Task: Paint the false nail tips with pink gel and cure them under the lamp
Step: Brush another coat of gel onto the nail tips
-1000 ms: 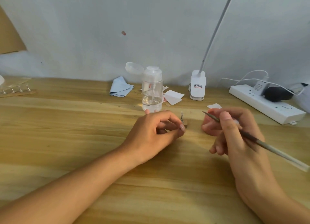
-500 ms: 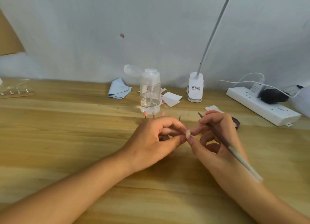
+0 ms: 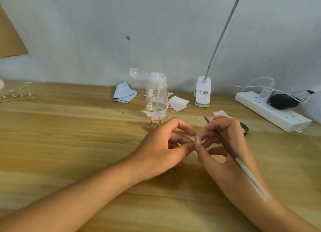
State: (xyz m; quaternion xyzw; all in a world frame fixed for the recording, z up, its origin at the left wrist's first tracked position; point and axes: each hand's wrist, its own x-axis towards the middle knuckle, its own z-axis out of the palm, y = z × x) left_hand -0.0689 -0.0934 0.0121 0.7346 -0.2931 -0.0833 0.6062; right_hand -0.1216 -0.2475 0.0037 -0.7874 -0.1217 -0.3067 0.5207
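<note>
A clear bottle (image 3: 156,96) stands on the tabletop (image 3: 69,136), lid flipped up, with a little clear liquid at the bottom. Just in front, two pink nail tips (image 3: 151,118) sit on small stands. A dark little pot (image 3: 245,130) peeks out behind the right hand (image 3: 224,138); it may hold pink gel, but most is hidden. The left hand (image 3: 161,146) pinches one nail tip (image 3: 198,140). The right hand grips a brush (image 3: 223,143) and its fingertips touch that same tip. A blue cloth (image 3: 124,93), paper bits (image 3: 178,103), a clip lamp (image 3: 203,91) and a power strip (image 3: 271,110) lie farther back.
</note>
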